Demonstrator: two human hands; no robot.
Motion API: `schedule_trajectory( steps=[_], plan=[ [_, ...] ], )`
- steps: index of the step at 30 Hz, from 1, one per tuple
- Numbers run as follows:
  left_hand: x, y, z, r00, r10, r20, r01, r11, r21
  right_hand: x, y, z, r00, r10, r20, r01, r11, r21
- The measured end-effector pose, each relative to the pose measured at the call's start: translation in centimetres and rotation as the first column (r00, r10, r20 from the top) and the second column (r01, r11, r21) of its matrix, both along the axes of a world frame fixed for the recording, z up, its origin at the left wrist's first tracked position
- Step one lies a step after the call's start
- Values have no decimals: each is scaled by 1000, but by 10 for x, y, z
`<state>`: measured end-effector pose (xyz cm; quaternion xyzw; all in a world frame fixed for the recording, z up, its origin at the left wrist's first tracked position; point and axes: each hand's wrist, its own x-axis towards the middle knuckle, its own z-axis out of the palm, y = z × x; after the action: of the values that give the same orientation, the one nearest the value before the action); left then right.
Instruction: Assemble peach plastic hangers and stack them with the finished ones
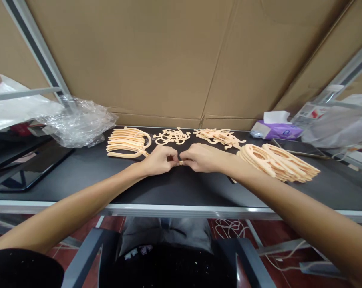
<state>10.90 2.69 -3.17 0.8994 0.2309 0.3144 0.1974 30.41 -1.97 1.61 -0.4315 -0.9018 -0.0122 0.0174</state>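
My left hand (159,161) and my right hand (200,157) meet fingertip to fingertip above the black tabletop. Both are closed in a pinch on a small cream plastic piece (181,163); the fingers cover most of it, so its full shape is hidden. Just beyond my left hand lies a row of cream plastic hanger parts (125,141), with a curved hook end showing on the right. Behind the hands is a heap of small cream hooks (172,136). A pile of slim cream pieces (218,137) lies behind my right hand. Stacked cream hanger arms (278,162) sit beyond my right forearm.
Crumpled clear plastic (81,120) and a dark phone-like device (33,168) are on the left. A purple tissue pack (278,130) stands at the back right, beside a flat tablet-like device (299,148). Cardboard (157,60) walls the back; a metal edge (181,211) runs along the front.
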Motion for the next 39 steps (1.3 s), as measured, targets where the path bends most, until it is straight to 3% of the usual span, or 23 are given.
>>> schedule_trajectory(
  steps=[10,18,28,32,36,39],
  plan=[
    [1,-1,2,1000,-18,15,20,995,-96,2,0,-9,995,-13,-98,14,1000,9],
    [5,-4,5,997,55,54,-46,986,-162,6,-4,-19,975,-107,-197,126,988,87],
    [6,-7,13,980,150,131,-85,910,-406,12,2,-24,874,-67,-481,65,998,-21],
    [7,-5,12,987,130,94,-77,899,-430,14,5,-22,811,-159,-563,115,987,-113],
    [9,-5,8,994,95,61,-61,908,-415,26,13,-22,803,-188,-565,229,973,1],
    [9,-6,7,993,106,60,-76,921,-381,38,19,-22,805,-236,-545,341,935,100]
  ],
)
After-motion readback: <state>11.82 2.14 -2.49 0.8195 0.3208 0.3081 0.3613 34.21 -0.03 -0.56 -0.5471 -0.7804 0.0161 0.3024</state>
